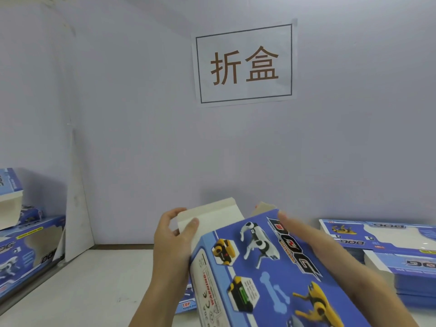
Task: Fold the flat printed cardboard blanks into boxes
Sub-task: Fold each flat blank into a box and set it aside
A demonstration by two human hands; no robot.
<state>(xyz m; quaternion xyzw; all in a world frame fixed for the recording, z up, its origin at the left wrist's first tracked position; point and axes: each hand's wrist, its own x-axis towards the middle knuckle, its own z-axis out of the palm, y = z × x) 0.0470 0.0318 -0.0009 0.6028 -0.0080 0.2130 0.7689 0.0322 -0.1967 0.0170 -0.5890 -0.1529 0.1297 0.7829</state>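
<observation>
Fingers [188, 226] of left hand [169, 234] pinched the plain end flap [212, 214] of the blue box [271, 274], held up over the table [94, 291]. Right hand [313, 241] lay flat on its printed top, fingers straight & together. Flat blanks [387, 251] stacked at right, folded boxes [26, 246] at left.

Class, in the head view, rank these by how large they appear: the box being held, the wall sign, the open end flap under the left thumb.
1. The box, though it is nearest the camera, which inflates it.
2. The wall sign.
3. The end flap, pinched by the left hand.
</observation>
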